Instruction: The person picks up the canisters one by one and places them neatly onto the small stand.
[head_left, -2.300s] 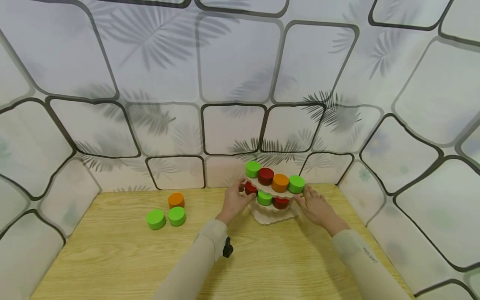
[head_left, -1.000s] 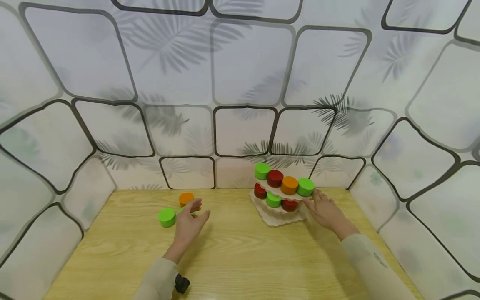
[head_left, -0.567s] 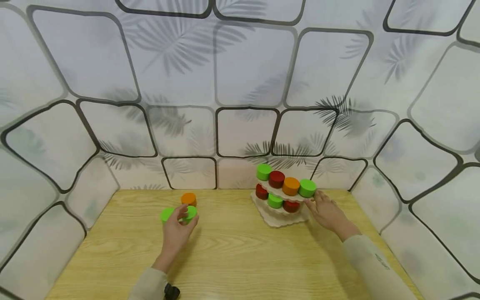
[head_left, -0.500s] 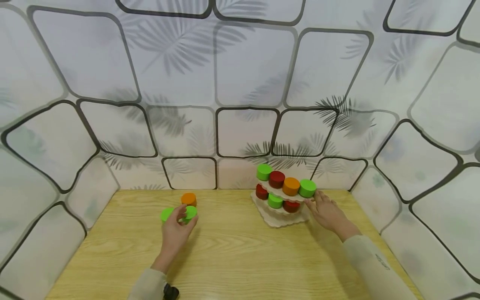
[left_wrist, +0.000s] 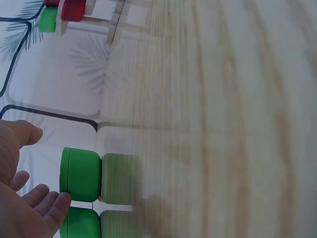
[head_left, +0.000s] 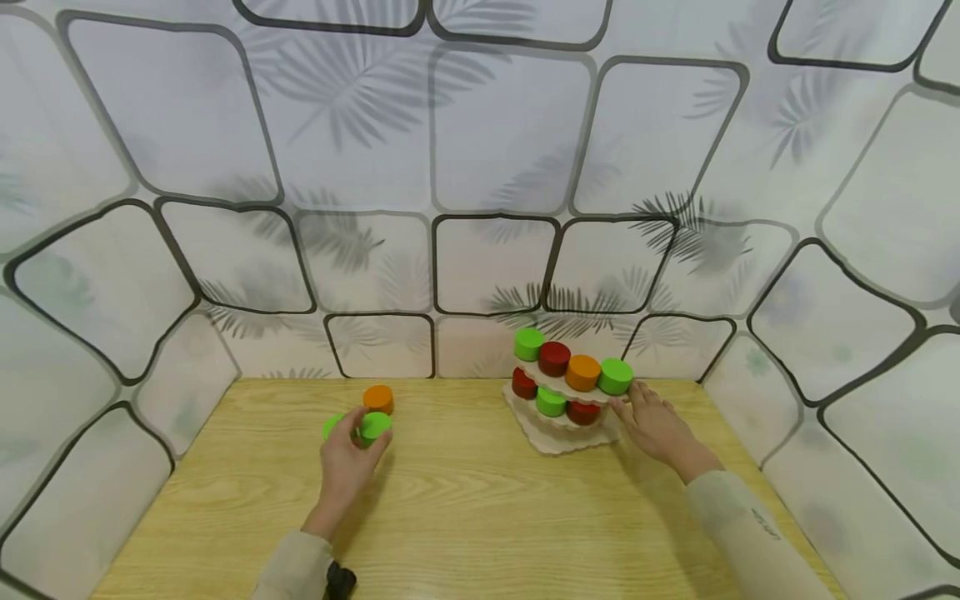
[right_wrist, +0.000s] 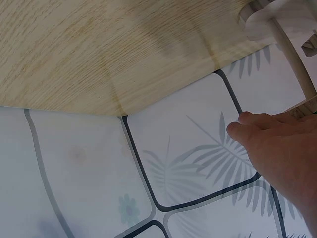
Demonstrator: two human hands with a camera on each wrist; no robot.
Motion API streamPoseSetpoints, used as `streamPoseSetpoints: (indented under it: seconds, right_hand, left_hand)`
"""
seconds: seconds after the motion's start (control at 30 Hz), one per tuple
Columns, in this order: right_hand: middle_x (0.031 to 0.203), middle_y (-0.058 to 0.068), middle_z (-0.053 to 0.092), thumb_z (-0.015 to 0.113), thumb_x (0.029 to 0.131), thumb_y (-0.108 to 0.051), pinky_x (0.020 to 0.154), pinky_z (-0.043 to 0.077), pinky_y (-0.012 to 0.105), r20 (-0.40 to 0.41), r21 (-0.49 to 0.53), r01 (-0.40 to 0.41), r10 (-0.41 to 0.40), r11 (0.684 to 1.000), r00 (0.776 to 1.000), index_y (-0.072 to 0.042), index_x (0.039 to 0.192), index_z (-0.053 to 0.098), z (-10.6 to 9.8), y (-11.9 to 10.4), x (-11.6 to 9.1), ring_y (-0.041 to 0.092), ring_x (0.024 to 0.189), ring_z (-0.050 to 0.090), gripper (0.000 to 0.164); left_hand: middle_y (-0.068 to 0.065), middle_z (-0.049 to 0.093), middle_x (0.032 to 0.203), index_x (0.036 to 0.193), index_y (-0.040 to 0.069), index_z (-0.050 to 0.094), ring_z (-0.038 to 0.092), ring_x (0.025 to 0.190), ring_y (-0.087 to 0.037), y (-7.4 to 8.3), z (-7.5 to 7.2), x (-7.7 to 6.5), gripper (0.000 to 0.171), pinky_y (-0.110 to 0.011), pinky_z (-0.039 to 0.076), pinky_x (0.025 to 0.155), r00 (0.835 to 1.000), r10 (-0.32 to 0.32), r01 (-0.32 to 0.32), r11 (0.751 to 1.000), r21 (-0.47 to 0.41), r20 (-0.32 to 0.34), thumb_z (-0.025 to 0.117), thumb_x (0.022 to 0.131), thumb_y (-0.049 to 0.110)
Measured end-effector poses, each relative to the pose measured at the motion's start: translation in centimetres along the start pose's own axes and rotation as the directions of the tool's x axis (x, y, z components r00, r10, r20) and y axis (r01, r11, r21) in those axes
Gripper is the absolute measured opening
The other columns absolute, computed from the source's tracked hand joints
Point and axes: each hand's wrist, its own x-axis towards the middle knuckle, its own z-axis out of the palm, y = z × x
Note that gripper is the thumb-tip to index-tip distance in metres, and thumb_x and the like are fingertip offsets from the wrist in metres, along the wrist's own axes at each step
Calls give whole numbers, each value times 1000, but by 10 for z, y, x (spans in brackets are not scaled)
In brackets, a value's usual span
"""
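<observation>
- Head: my left hand (head_left: 347, 467) spreads around a green block (head_left: 376, 427) on the bench (head_left: 465, 508).
- Left wrist: the block looks light, stiff; I'd pinch its round sides.
- Right wrist: my right hand (right_wrist: 280, 146), fingers straight, seemingly touches the tiered stand (right_wrist: 293, 55).

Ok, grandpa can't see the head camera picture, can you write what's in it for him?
A person's left hand is poised around a green block on a wooden table; the right hand is at the edge of a tiered stand holding red, green and orange blocks.
</observation>
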Motion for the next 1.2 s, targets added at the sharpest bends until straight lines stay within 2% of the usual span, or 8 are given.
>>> streamPoseSetpoints:
  seconds: [0.27,0.47,0.57,0.7,0.83,1.07,1.2]
  right_hand:
    - [163,45,22,24,116,-48,122,21,75,3,2,1,-1,1000,1000,21,157,19,-1,-2,1,62,151,24,80]
    - [163,44,21,23,116,-49,122,20,75,10,3,-3,3,1000,1000,21,157,18,-2,-2,1,62,151,24,81]
    - [163,44,21,23,116,-48,123,20,74,14,1,-5,5,1000,1000,22,157,18,-2,-2,1,62,151,24,81]
    - [163,45,21,23,116,-49,123,21,74,14,2,-7,7,1000,1000,22,157,18,-1,-1,1,62,151,24,82]
    - [163,45,21,23,116,-49,122,21,75,11,3,-4,4,1000,1000,22,157,18,-1,0,0,62,151,24,82]
    - [163,44,21,22,116,-50,122,21,75,7,13,3,-3,1000,1000,22,157,18,-1,-1,0,62,151,24,82]
    - [163,45,21,23,116,-49,122,21,75,4,15,6,-6,1000,1000,21,157,17,0,-1,0,62,151,24,82]
  left_hand:
    - [-31,68,130,136,-7,63,66,90,-31,-4,1,5,59,-21,50,73,999,45,-45,999,20,-13,87,85,9]
    - [-32,68,130,138,-8,61,69,101,-37,-4,1,9,60,-20,53,74,999,40,-40,999,-1,20,86,85,6]
    - [-31,68,129,138,-8,61,70,101,-37,-5,1,11,60,-20,53,75,998,38,-38,999,9,46,85,86,6]
    - [-31,69,129,139,-9,61,72,101,-38,-6,1,12,59,-31,61,78,995,67,-69,997,23,77,85,86,5]
    - [-31,68,132,140,-10,59,71,113,-43,-6,3,12,60,-48,63,86,992,85,-86,996,9,99,84,87,3]
    - [-33,69,124,138,-10,60,72,111,-46,-7,6,10,58,-50,63,87,984,107,-105,994,-22,142,84,86,0]
    - [-32,69,126,140,-10,59,72,111,-45,-7,7,10,60,-49,63,89,981,101,-101,995,-6,166,84,86,0]
